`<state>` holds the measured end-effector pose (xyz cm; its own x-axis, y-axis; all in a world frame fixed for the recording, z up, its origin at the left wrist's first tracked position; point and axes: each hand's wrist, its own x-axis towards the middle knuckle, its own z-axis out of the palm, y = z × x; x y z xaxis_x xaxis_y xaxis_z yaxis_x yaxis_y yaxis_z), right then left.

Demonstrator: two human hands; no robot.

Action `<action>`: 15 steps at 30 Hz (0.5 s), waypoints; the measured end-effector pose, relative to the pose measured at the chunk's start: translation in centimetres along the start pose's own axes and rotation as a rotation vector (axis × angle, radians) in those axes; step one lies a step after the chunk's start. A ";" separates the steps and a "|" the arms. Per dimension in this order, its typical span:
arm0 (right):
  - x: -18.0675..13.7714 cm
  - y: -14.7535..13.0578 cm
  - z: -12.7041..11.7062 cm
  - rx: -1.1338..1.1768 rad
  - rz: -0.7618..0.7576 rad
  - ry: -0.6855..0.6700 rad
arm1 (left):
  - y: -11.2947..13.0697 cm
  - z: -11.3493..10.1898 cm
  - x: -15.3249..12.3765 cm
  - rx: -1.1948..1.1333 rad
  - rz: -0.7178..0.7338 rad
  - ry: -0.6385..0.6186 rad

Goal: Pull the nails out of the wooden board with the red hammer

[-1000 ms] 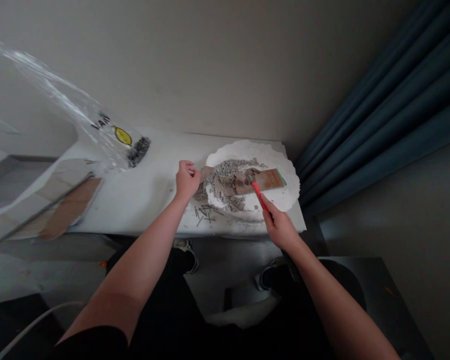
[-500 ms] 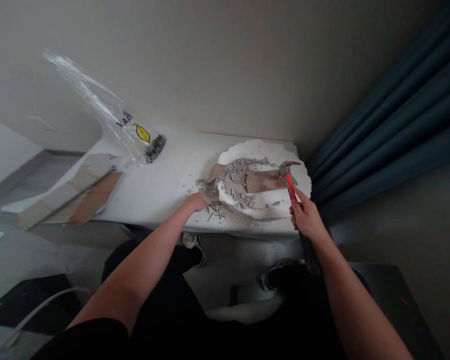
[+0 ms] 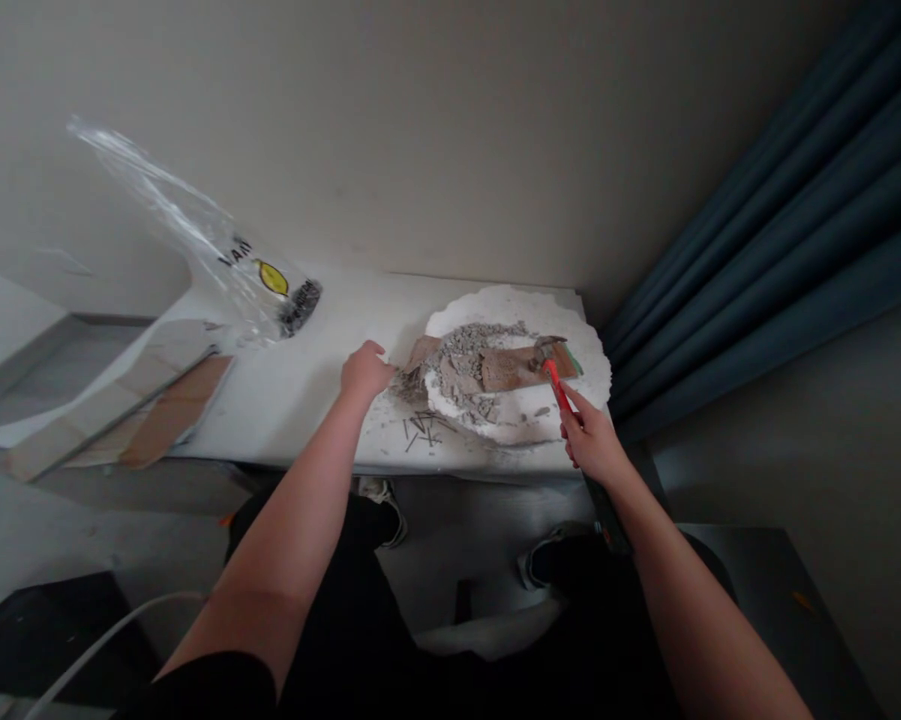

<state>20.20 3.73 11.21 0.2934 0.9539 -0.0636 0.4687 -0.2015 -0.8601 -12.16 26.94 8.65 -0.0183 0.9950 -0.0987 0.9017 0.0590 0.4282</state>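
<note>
My right hand [image 3: 596, 440] grips a claw hammer [image 3: 559, 385] by its red and black handle. The hammer's head is at the right part of a flat brown strip [image 3: 510, 368], which has a green patch at its right end. Under the strip lies a white, wavy-edged slab [image 3: 450, 312], with crumbled grey rubble [image 3: 469, 350] heaped on it. My left hand [image 3: 366, 372] hovers at the left of the slab, its thumb apart and nothing visible in it. Loose nails or thin sticks [image 3: 424, 430] lie scattered at the slab's front left.
A white-covered table [image 3: 292, 400] runs along the wall. A clear plastic bag [image 3: 225, 265] with a yellow lemon print stands at the back left. Cardboard pieces [image 3: 176, 410] lean at the left end. A dark blue curtain [image 3: 780, 215] hangs on the right.
My left hand has drawn back leftward and up, away from the debris by the nails. The hammer head has shifted slightly along the brown strip, still in my right hand.
</note>
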 end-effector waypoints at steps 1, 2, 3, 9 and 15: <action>0.1 0.1 0.0 -0.016 -0.028 0.005 | 1.0 -0.1 0.0 -0.116 0.074 0.049; 0.2 0.2 0.0 -0.027 -0.050 0.009 | 2.3 0.0 -0.3 -0.242 0.158 0.058; 0.2 0.2 0.0 -0.033 -0.069 0.014 | 3.7 0.5 -0.7 -0.300 0.220 0.041; 0.4 0.4 -0.1 -0.059 -0.138 0.033 | 11.6 5.8 -4.3 -0.590 0.607 -0.146; 0.4 0.1 -0.4 -0.120 -0.139 0.027 | 13.5 8.2 -5.0 -0.556 0.639 -0.232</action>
<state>20.66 4.00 11.33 0.2402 0.9685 0.0664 0.6015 -0.0948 -0.7932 3.65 22.12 7.51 0.5609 0.8132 0.1553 0.3675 -0.4127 0.8335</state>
